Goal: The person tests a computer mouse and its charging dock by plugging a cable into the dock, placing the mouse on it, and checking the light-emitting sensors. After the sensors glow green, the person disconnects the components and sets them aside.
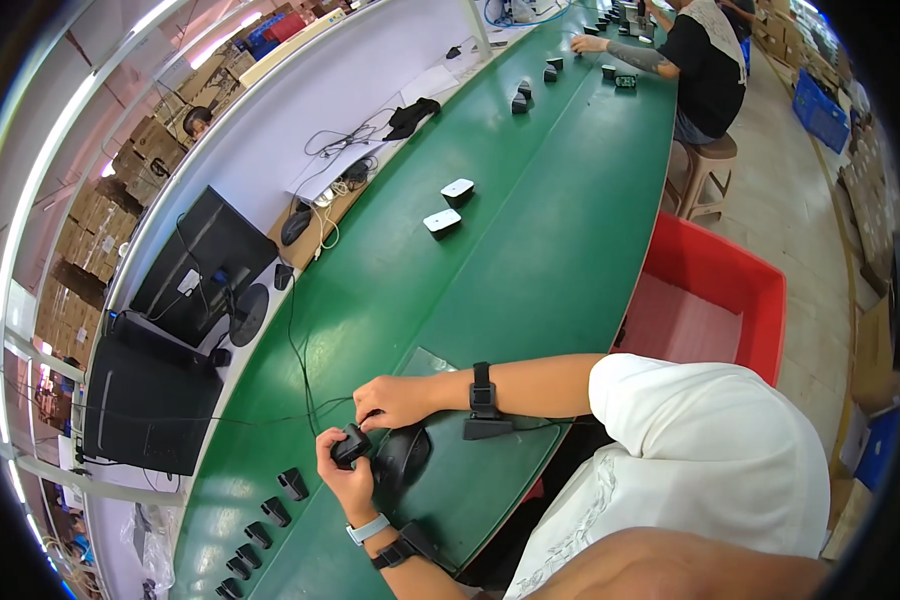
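My left hand (348, 478), with a pale band and a black strap at its wrist, is closed around a small black device (351, 447). Right beside it, my right hand (395, 402) has its fingers pinched at the device's upper edge. A thin black cable (305, 390) runs to these fingers, and its end is hidden in them. Under the hands a dark rounded object (402, 458) rests on the green table (510, 300). Several similar black devices (275, 511) stand in a slanting row left of my left hand.
Two white-topped black units (442, 222) sit farther up the table. Monitors (155, 400), a mouse (296, 226) and tangled cables line the left edge. A red bin (765, 290) stands beside the table on the right. A seated co-worker (705, 70) works at the far end.
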Available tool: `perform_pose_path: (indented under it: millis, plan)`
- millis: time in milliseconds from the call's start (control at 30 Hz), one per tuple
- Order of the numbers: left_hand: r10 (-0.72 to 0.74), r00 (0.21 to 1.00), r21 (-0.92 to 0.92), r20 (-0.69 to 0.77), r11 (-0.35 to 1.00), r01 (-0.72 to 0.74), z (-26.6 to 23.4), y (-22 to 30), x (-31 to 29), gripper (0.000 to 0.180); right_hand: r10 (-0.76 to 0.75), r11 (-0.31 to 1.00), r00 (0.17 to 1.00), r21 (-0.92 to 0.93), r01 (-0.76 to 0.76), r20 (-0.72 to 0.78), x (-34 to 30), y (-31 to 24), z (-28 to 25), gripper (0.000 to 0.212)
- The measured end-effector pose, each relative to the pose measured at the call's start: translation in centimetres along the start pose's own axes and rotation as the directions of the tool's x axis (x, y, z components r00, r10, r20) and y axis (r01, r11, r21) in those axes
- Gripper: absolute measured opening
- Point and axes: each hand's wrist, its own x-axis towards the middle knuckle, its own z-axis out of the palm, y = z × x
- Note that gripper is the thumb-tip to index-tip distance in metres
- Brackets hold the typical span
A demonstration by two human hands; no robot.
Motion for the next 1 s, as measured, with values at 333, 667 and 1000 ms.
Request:
perform_pose_path:
  millis: [333,667,1000]
  plan:
    - [-0.016,0.996,-0.007,0.083,1.0,0.016,-0.1,0.8,0.1,0.045,0.048,0.994,0.998,0.1,-0.051,0.032,0.1,-0.5,-0.2,0.012]
    - [-0.164,0.971,-0.055,0.174,0.983,0.176,-0.2,2.5,0.1,0.06,0.133,0.951,0.991,0.283,-0.125,-0.009,0.1,-0.7,-1.3,0.018]
    - [-0.393,0.918,-0.619,0.051,0.709,0.338,-3.0,0.6,-0.3,0.033,-0.227,0.974,0.947,0.033,0.225,0.228,-0.1,-2.9,-1.6,0.076]
